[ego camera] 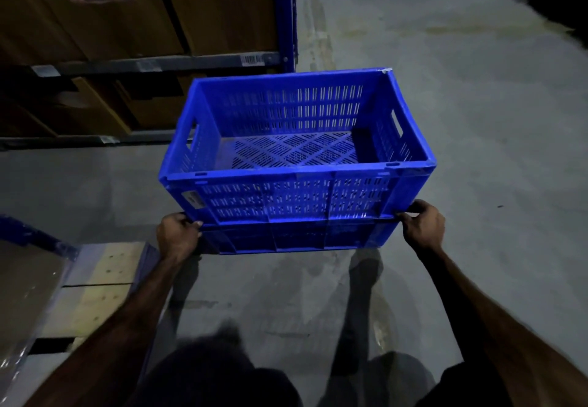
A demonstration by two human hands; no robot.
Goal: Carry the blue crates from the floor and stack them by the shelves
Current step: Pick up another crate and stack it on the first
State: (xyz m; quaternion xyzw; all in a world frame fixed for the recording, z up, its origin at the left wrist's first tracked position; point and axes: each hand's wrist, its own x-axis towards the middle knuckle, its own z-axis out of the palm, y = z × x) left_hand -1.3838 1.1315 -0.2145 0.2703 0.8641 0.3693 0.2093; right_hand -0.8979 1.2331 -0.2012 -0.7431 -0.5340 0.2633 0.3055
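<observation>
An empty blue slotted crate (296, 196) sits nested on top of a second blue crate (292, 238), of which only the upper band shows. Both hang in front of me above the grey floor. My left hand (176, 236) grips the lower crate's near left corner under its rim. My right hand (423, 223) grips its near right corner the same way. The top crate has handle cutouts in its short sides and a small label on its near wall.
Blue-framed shelves (284, 15) with brown cardboard boxes (105, 25) stand at the upper left. A wrapped wooden pallet (95, 292) lies at the lower left, close to my left arm. Grey concrete floor (477, 120) stretches ahead and to the right. My legs show below.
</observation>
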